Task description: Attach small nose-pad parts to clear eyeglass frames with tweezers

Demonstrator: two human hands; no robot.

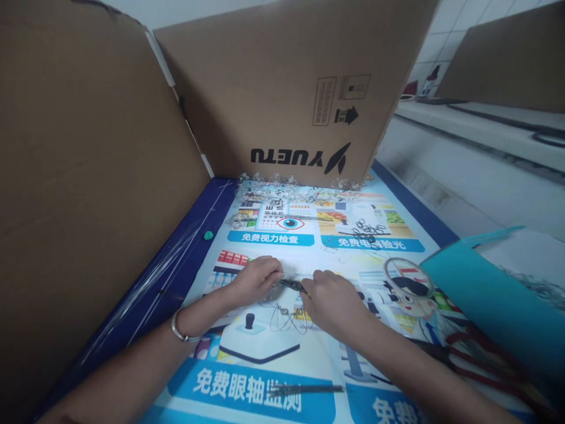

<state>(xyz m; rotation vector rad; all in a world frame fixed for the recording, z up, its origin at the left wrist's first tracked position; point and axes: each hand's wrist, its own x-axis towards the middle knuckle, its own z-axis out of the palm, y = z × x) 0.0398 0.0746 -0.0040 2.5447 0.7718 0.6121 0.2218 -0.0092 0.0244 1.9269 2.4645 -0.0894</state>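
My left hand (256, 280), with a silver bangle at the wrist, is closed in a pinch on a thin wire piece (289, 318). Clear beads and wire loops dangle from it under the fingers. In my right hand (335, 303) is a pair of pliers (293, 285), gripped with its dark jaws pointing left. The jaw tips meet the wire just at my left fingertips. Most of the handles is covered by my right fingers. A bundle of straight thin wires (315, 389) lies on the printed sheet closer to me.
Brown cardboard panels (282, 76) stand at the back and left. Clear beaded wire pieces (260, 185) line the back panel. Dark wire loops (366, 232) and a round clear dish (408, 278) lie ahead. At right are a turquoise box (494, 277) and red-handled scissors (481, 353).
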